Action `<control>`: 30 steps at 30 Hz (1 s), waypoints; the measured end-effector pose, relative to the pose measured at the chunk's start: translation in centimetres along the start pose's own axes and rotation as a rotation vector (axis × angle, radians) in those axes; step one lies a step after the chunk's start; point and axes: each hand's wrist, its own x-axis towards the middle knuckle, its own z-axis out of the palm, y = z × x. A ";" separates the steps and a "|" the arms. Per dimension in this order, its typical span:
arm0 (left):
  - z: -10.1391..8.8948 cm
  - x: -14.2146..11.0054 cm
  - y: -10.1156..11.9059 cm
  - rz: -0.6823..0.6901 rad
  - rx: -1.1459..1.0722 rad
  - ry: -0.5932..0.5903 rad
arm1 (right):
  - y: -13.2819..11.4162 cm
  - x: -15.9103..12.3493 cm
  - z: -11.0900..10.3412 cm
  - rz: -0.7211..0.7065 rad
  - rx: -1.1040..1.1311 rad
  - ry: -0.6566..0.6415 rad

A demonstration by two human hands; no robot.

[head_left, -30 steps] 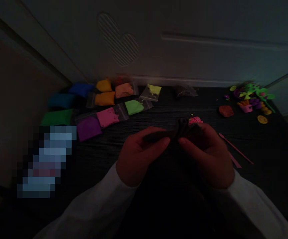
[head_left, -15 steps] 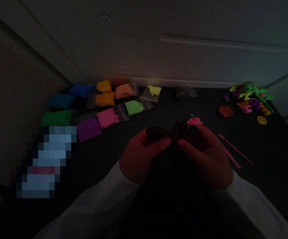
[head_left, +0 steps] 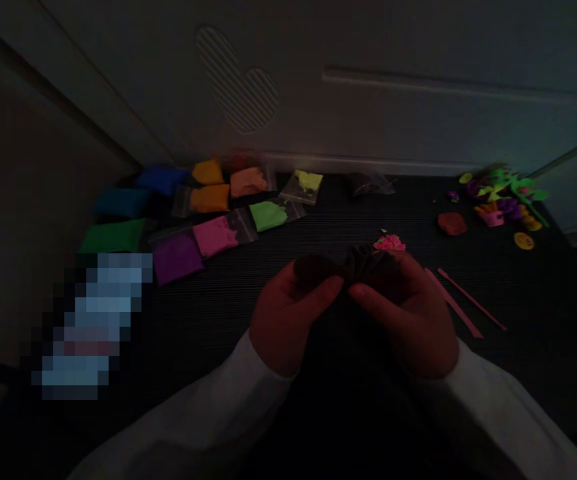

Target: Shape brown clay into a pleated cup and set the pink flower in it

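Observation:
Between my hands is a dark piece of modelling clay [head_left: 363, 261], gathered into folds at its right part and flatter at the left. My left hand [head_left: 288, 313] is closed on the flat left end, thumb on top. My right hand [head_left: 411, 313] pinches the folded part, its thumb tip close to the left one. Just behind the right fingers lies a pink flower-like clump [head_left: 389, 243] on the dark table. Two pink modelling tools [head_left: 472, 299] rest to the right of my right hand. The picture is dim, so the fingers under the clay are hidden.
Several bags of coloured clay, among them purple [head_left: 178, 258], pink [head_left: 215, 236] and light green [head_left: 268, 215], lie at the left and back. A reddish-brown lump [head_left: 451, 223] and small coloured clay figures [head_left: 506, 193] sit at the back right. A blurred-out bright rectangle [head_left: 101, 313] is at the left.
Both hands have drawn slightly closer together, still holding the dark clay. My right hand has shifted left, uncovering more of one pink tool.

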 end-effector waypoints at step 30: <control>-0.5 -0.7 2.3 0.513 0.881 0.093 | 0.6 -0.3 -0.3 -0.083 -0.143 0.003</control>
